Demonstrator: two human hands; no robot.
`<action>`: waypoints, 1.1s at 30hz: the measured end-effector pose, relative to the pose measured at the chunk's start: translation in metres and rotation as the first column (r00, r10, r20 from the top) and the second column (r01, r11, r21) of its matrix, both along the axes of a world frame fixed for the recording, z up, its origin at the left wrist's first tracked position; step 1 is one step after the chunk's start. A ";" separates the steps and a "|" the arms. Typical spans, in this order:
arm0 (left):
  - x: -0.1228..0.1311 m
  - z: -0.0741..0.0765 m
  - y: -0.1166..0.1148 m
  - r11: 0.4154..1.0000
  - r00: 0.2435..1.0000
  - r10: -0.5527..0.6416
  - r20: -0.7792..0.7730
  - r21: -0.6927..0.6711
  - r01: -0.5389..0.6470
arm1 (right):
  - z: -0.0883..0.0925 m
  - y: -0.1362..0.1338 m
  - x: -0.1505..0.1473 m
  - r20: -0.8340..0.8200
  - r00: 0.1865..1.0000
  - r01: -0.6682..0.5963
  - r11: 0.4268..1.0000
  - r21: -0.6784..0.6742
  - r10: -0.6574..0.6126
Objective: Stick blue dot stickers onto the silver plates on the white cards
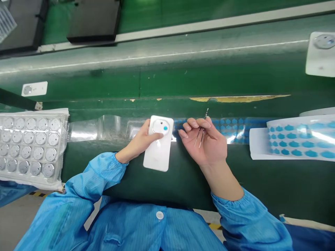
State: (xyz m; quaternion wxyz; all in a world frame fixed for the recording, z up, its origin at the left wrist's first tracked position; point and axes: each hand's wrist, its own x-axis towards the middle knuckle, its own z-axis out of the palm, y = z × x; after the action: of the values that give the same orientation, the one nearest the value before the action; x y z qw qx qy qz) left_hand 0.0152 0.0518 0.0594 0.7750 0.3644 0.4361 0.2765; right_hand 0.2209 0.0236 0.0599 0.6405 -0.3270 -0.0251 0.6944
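My left hand [142, 140] grips a white phone back cover [157, 156] by its left side, with the thumb lying across the round camera ring [158, 127]. A small blue dot [165, 128] shows inside that ring. To the right of the cover, my right hand [205, 139] is turned palm up with its fingers curled. Thin metal tweezers [200, 135] are held in it, their two prongs pointing down over the palm and apart from the cover. Behind both hands runs a strip of clear film [115, 130] on the green bench.
On the left stands a clear tray [58, 153] of several round silver parts. Sheets with blue stickers [295, 143] lie at right. More white covers [39, 88] rest on the green belt, another cover [320, 62] at far right. Black boxes [94, 21] sit at the back.
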 end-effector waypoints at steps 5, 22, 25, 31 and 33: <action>0.005 0.012 0.090 0.900 0.966 0.212 -0.146 0.414 -0.135 | -0.001 0.007 0.003 0.013 0.999 0.047 0.999 -0.014 -0.047; 0.006 0.016 0.064 0.240 0.761 0.647 0.048 0.934 -0.263 | -0.006 0.000 0.005 0.867 0.481 -0.257 0.924 0.282 -0.130; 0.006 -0.003 0.039 0.232 0.745 0.664 0.058 0.932 -0.280 | -0.009 -0.004 -0.002 0.901 0.427 -0.437 0.854 0.281 -0.077; -0.001 -0.027 0.002 0.148 0.855 0.509 0.099 0.969 -0.200 | -0.016 -0.007 -0.016 0.649 0.759 -0.300 0.911 0.282 0.049; 0.001 -0.027 -0.007 0.137 0.945 0.326 0.011 0.989 -0.059 | -0.016 -0.006 -0.016 0.510 0.858 -0.224 0.940 0.258 0.064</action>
State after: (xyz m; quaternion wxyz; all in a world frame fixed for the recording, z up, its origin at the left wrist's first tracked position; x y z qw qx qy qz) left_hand 0.0163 0.0447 0.0322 0.2632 0.7438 0.2752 0.5493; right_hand 0.2049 0.0178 0.0442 0.6011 -0.3868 -0.3208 0.6214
